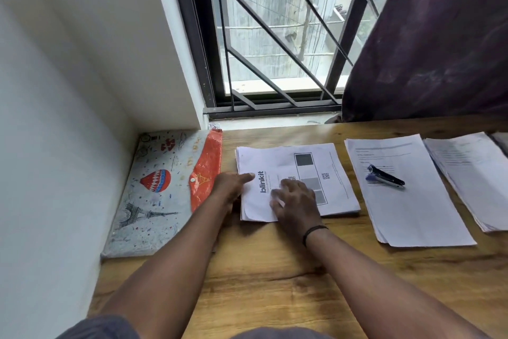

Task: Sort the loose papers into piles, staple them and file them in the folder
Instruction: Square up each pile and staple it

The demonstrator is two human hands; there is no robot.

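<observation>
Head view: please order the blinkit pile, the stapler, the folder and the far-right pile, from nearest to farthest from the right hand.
1. blinkit pile: under the right hand, touching.
2. folder: to its left, by the wall.
3. stapler: to its right, on the middle pile.
4. far-right pile: at the table's right edge.

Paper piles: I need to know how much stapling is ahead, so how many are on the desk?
3: blinkit pile under both hands, middle pile under the stapler, right pile cut by the frame; more may lie beyond.
</observation>
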